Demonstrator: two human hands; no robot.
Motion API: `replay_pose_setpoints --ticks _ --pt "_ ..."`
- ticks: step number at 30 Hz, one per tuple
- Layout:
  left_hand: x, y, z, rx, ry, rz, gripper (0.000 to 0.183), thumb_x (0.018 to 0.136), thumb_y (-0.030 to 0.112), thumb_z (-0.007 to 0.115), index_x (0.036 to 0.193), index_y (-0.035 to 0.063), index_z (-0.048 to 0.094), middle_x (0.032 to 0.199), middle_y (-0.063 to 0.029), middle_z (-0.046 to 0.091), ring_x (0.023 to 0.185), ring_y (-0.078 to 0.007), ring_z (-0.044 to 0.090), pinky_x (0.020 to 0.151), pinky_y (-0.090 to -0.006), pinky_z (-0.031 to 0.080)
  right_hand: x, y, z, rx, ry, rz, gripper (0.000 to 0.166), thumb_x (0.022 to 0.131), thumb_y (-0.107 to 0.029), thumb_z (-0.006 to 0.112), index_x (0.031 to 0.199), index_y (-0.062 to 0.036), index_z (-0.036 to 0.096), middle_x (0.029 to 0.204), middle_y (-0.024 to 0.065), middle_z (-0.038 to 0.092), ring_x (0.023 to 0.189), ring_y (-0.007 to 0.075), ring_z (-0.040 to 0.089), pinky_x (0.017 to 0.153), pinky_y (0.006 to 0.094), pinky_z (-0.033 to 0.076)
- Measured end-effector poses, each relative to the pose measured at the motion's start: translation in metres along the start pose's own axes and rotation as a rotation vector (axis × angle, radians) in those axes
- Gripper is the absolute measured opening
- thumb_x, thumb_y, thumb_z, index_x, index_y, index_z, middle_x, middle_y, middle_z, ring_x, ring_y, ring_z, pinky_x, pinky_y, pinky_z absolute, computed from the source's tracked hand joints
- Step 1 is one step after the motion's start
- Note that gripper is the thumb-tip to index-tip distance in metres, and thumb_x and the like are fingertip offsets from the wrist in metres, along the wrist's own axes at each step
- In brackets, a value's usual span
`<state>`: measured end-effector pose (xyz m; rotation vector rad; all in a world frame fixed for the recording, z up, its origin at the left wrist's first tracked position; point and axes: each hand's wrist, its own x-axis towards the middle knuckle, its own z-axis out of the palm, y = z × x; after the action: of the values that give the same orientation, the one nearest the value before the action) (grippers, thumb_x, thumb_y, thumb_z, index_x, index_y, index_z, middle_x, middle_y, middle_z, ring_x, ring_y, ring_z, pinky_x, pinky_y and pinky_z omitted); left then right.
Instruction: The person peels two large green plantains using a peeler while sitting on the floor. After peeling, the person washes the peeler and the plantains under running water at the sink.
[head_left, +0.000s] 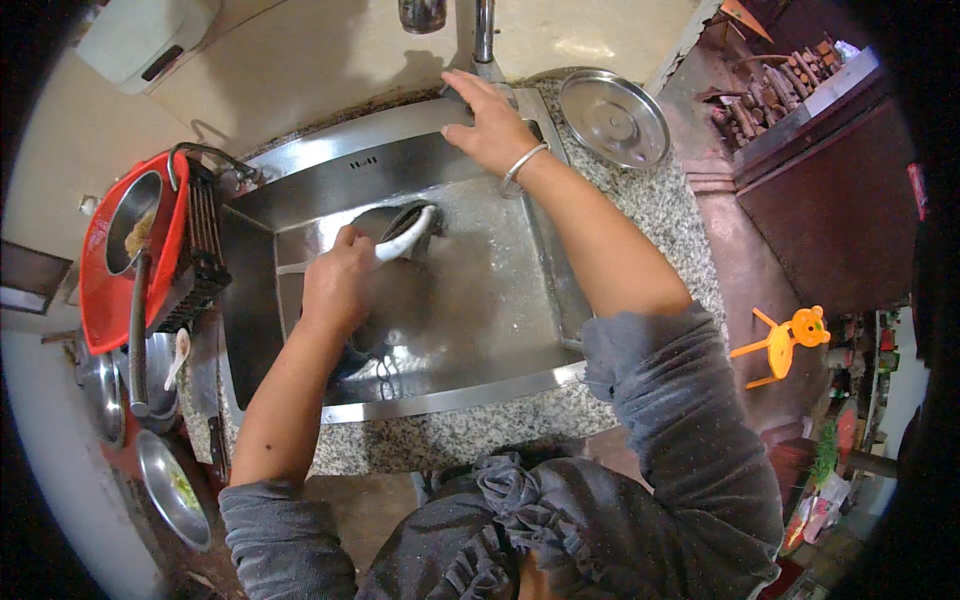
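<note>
My left hand (341, 277) is closed around a white curved handle (405, 240) low in the stainless steel sink (465, 300). A dark piece (409, 219) lies against the handle's far end; its exact kind is unclear. The handle's other end sticks out to the left of my fist. My right hand (491, 131), with a bangle (523, 166) at the wrist, is raised over the sink's back rim beside the tap (484, 37). Its thumb and fingers are spread, and nothing shows in its grasp. Whether it touches the tap base cannot be made out.
A metal lid (615, 118) lies on the granite counter (660, 202) at right. Leftward are a red basket (97, 300), a long-handled ladle (139, 330), a knife (216, 442) and a metal bowl (169, 487). An orange child's chair (780, 352) stands on the floor.
</note>
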<state>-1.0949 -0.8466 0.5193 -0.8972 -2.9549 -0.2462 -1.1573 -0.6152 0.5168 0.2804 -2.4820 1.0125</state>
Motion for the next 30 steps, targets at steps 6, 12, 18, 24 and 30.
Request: replay_pose_setpoints --ticks 6,12,18,24,30 --pt "0.011 0.032 -0.033 0.146 -0.08 0.076 0.02 0.06 0.006 0.056 0.079 0.003 0.05 0.093 -0.0101 0.05 0.063 -0.0307 0.055 0.056 -0.0389 0.044 -0.002 -0.003 0.001 -0.03 -0.015 0.042 0.054 0.065 -0.017 0.056 0.114 -0.0035 0.038 0.121 0.0136 0.034 0.113 0.0272 0.03 0.094 0.0315 0.025" --pt "0.016 0.002 -0.011 -0.27 -0.058 -0.191 0.012 0.062 0.009 0.056 0.067 -0.0007 0.052 0.064 -0.0142 0.054 0.058 -0.0292 0.053 0.053 -0.0354 0.041 0.001 0.002 0.0 0.005 0.006 0.035 0.052 0.062 -0.015 0.055 0.111 -0.0046 0.042 0.116 0.0131 0.038 0.108 0.0281 0.035 0.091 0.0319 0.03" --pt "-0.012 -0.038 0.084 -0.425 -0.186 -0.49 0.031 0.065 0.025 0.06 0.075 -0.0035 0.055 0.073 -0.0202 0.056 0.07 -0.0309 0.055 0.063 -0.038 0.042 0.004 -0.007 0.0 -0.045 0.043 0.057 0.05 0.062 -0.011 0.054 0.11 -0.0053 0.042 0.107 0.0134 0.044 0.101 0.0301 0.039 0.088 0.0333 0.032" --pt "0.015 -0.022 0.072 -0.517 0.07 -0.423 0.032 0.076 0.03 0.051 0.084 -0.0014 0.049 0.071 -0.0153 0.054 0.059 -0.0226 0.054 0.049 -0.0329 0.042 -0.015 -0.002 -0.004 0.085 0.055 0.136 0.045 0.062 -0.01 0.055 0.105 -0.003 0.044 0.105 0.0138 0.044 0.1 0.0307 0.039 0.087 0.0328 0.032" --pt "0.046 0.071 0.026 -1.836 0.033 -0.562 0.032 0.084 0.034 0.037 0.087 0.0032 0.046 0.058 -0.002 0.044 0.046 -0.0107 0.041 0.039 -0.0227 0.036 -0.05 -0.011 0.022 0.582 0.478 0.469 0.026 0.071 -0.012 0.053 0.095 -0.0027 0.05 0.08 0.0089 0.052 0.072 0.0182 0.053 0.066 0.0274 0.043"
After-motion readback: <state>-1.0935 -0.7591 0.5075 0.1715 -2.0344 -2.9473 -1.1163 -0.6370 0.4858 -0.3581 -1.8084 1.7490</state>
